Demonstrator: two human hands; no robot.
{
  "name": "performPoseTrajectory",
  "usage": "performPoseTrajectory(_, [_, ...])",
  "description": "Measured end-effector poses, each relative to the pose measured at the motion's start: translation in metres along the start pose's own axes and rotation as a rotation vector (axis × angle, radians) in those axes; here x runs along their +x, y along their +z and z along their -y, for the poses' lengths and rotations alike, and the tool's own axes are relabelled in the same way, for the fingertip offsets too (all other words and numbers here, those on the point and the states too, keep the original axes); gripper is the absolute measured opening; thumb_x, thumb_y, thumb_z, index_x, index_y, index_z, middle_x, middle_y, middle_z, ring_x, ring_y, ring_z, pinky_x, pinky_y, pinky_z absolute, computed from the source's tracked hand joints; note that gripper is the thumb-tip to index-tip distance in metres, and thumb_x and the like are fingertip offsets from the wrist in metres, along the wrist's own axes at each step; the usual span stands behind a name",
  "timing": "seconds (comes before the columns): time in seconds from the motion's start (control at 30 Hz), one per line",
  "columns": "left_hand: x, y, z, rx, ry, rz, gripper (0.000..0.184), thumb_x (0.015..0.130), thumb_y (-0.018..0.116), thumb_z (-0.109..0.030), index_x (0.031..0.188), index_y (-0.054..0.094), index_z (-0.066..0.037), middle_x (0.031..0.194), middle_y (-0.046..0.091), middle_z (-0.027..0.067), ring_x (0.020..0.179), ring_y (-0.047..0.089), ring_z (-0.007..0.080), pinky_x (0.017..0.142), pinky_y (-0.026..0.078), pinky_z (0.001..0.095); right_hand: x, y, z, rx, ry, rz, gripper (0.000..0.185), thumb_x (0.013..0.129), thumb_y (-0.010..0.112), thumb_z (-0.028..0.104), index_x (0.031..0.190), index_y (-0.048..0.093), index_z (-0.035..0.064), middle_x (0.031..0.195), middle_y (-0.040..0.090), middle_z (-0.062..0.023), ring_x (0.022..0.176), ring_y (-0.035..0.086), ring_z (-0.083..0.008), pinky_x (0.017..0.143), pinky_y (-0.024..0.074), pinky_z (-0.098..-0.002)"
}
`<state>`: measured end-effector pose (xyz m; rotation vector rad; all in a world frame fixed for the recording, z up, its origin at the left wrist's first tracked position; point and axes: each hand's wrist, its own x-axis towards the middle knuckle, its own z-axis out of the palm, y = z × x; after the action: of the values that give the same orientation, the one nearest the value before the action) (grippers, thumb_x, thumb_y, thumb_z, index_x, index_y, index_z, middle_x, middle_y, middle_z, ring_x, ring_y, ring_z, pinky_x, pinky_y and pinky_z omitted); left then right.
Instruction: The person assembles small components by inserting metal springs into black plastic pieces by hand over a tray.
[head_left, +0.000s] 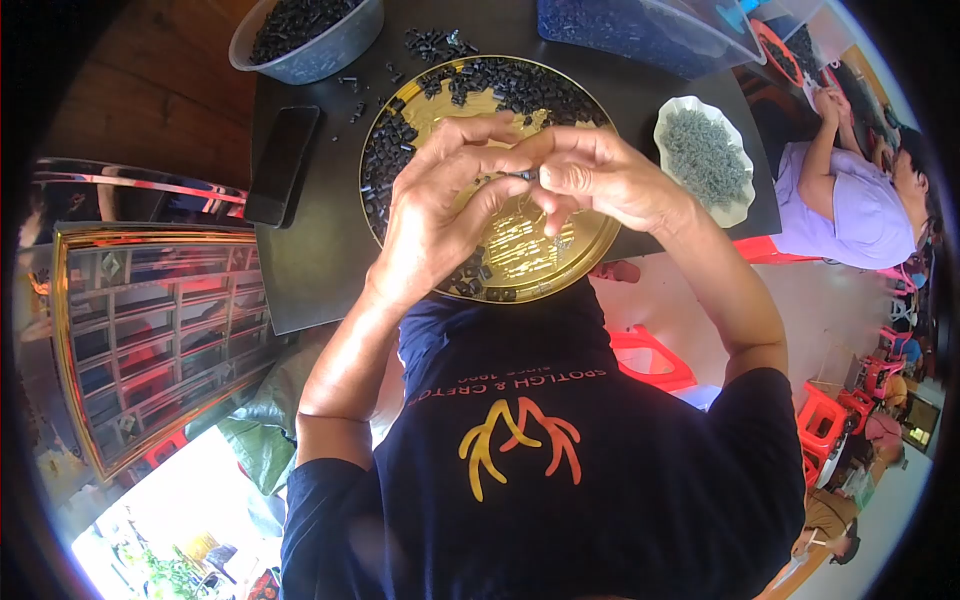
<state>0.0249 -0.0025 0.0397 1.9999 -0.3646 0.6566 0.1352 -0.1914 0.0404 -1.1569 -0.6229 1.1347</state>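
Left hand: [435, 205] narrow pinch, thumb and fingers meeting the right hand's tips; exactly what its tips grip cannot be told.
Right hand: [605, 180] thumb and bent fingers closed about a small dark piece.
Small dark piece: [527, 175] between the two hands' fingertips, above the tray; details mostly covered.
Pinch, judged: tips only, light pressure; thumbs set so the piece stays visible; both wrists steady, bringing the ends into line before pressing.
Gold tray: [525, 240] directly beneath both hands; working over its bare middle should catch a dropped piece.
Black pieces: [540, 88] heaped along the tray's far side, more beside and below the left hand; best kept from spreading under the fingers.
White dish: [735, 213] just beyond the right hand's outer side, filled with tiny grey pieces [705, 155].
Phone: [283, 165] outward of the left hand, lying on the dark table [320, 270].
Clear tub: [340, 50] ahead and outward of the left hand, holding more black pieces.
Blue bin: [640, 45] ahead of the right hand.
Co-worker: [840, 205] well apart, right-hand side, lilac top.
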Motion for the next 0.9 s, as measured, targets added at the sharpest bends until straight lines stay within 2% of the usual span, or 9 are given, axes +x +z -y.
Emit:
performPoseTrajectory(0.07, [0.004, -0.001, -0.003, -0.035, 0.037, 0.030, 0.018, 0.081, 0.070, 0.001, 0.099, 0.068, -0.002, 0.103, 0.069, 0.0119, 0.111, 0.064, 0.0299, 0.087, 0.055, 0.0364, -0.003, 0.007, -0.004, 0.109, -0.031, 0.038, 0.038, 0.096, 0.061, 0.027, 0.124, 0.059, 0.0018, 0.094, 0.061, -0.0041, 0.080, 0.060, -0.0123, 0.070, 0.0578, -0.0273])
performPoseTrajectory(0.13, [0.005, -0.001, -0.003, -0.037, 0.080, 0.053, 0.018, 0.082, 0.068, 0.002, 0.099, 0.066, -0.001, 0.107, 0.069, 0.0135, 0.118, 0.060, 0.0305, 0.088, 0.056, 0.0376, -0.005, 0.006, -0.011, 0.178, -0.043, 0.097, 0.041, 0.096, 0.061, 0.029, 0.126, 0.058, 0.0017, 0.095, 0.061, -0.0043, 0.082, 0.060, -0.0124, 0.070, 0.0551, -0.0268])
performPoseTrajectory(0.2, [0.006, 0.000, -0.008, -0.015, 0.064, 0.040, 0.018, 0.082, 0.069, 0.002, 0.099, 0.067, -0.001, 0.106, 0.070, 0.0149, 0.113, 0.063, 0.0315, 0.089, 0.055, 0.0375, -0.005, 0.008, -0.010, 0.231, -0.065, 0.151, 0.045, 0.096, 0.061, 0.031, 0.129, 0.056, 0.0016, 0.096, 0.061, -0.0045, 0.086, 0.059, -0.0127, 0.072, 0.0501, -0.0275])
performPoseTrajectory(0.33, [0.007, 0.003, -0.014, -0.005, 0.025, 0.029, 0.018, 0.082, 0.069, 0.003, 0.100, 0.067, 0.000, 0.106, 0.070, 0.0160, 0.107, 0.066, 0.0300, 0.087, 0.055, 0.0362, -0.002, 0.010, -0.024, 0.379, -0.110, 0.096, 0.035, 0.096, 0.061, 0.031, 0.117, 0.061, 0.0029, 0.094, 0.060, -0.0031, 0.090, 0.058, -0.0121, 0.077, 0.0497, -0.0308])
performPoseTrajectory(0.5, [0.005, 0.006, -0.003, 0.079, 0.016, 0.034, 0.022, 0.081, 0.069, 0.001, 0.103, 0.065, 0.000, 0.110, 0.068, 0.0157, 0.102, 0.068, 0.0294, 0.080, 0.058, 0.0349, 0.003, 0.011, -0.030, 0.452, -0.091, 0.040, 0.029, 0.096, 0.060, 0.028, 0.112, 0.062, 0.0039, 0.095, 0.060, -0.0028, 0.091, 0.059, -0.0126, 0.082, 0.0524, -0.0341])
performPoseTrajectory(0.63, [0.006, 0.009, 0.008, 0.104, 0.051, 0.049, 0.022, 0.082, 0.068, 0.000, 0.104, 0.065, -0.001, 0.111, 0.067, 0.0156, 0.101, 0.068, 0.0296, 0.080, 0.058, 0.0349, 0.003, 0.008, -0.031, 0.451, -0.030, -0.036, 0.027, 0.096, 0.061, 0.027, 0.112, 0.062, 0.0048, 0.097, 0.061, -0.0032, 0.093, 0.060, -0.0129, 0.086, 0.0551, -0.0361])
performPoseTrajectory(0.73, [0.005, 0.013, 0.012, 0.155, 0.054, 0.037, 0.022, 0.081, 0.070, -0.002, 0.102, 0.066, -0.001, 0.110, 0.067, 0.0154, 0.099, 0.068, 0.0294, 0.080, 0.058, 0.0355, -0.001, 0.009, -0.029, 0.391, -0.023, -0.209, 0.024, 0.096, 0.062, 0.024, 0.108, 0.063, 0.0036, 0.097, 0.062, -0.0044, 0.089, 0.062, -0.0126, 0.082, 0.0573, -0.0341])
performPoseTrajectory(0.83, [-0.001, 0.018, 0.020, 0.137, -0.009, 0.041, 0.021, 0.080, 0.072, -0.005, 0.101, 0.067, -0.001, 0.104, 0.069, 0.0136, 0.092, 0.070, 0.0289, 0.075, 0.058, 0.0361, -0.004, 0.002, -0.041, 0.249, -0.043, -0.308, 0.023, 0.095, 0.064, 0.022, 0.104, 0.065, 0.0014, 0.095, 0.063, -0.0057, 0.083, 0.064, -0.0123, 0.077, 0.0580, -0.0302])
performPoseTrajectory(0.9, [-0.005, 0.019, 0.023, 0.124, -0.110, 0.103, 0.017, 0.083, 0.071, -0.003, 0.099, 0.068, -0.001, 0.099, 0.071, 0.0111, 0.086, 0.070, 0.0236, 0.073, 0.057, 0.0320, -0.005, 0.004, -0.040, 0.136, -0.059, -0.374, 0.024, 0.094, 0.065, 0.021, 0.103, 0.065, -0.0006, 0.092, 0.064, -0.0067, 0.080, 0.064, -0.0121, 0.075, 0.0579, -0.0283])
